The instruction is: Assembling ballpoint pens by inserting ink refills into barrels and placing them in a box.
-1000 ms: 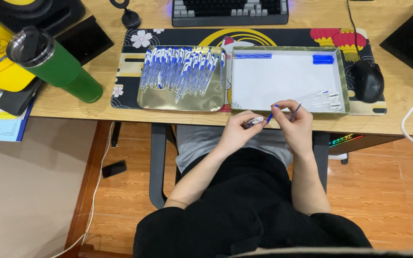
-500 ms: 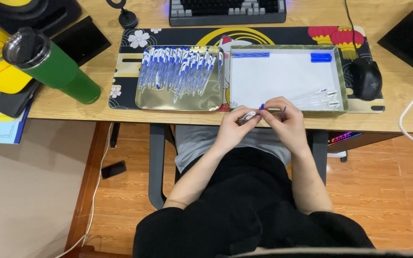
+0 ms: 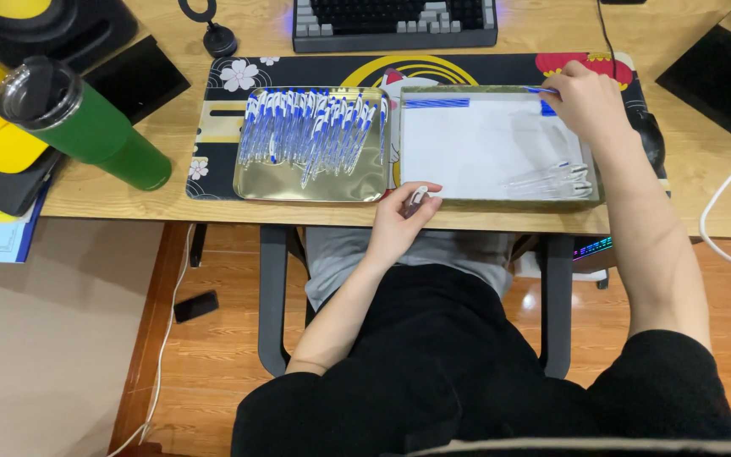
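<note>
The left hand clenched a small clear plastic pen barrel in its grip at the worktop's near edge; the right hand pinched a blue pen piece at the white-lined tray's far corner.

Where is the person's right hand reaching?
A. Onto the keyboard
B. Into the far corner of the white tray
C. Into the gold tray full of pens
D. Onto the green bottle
B: the right hand is stretched over the far right corner of the white tray, by the small blue pieces there, while the left hand holds a pen part at the desk's near edge.
</note>
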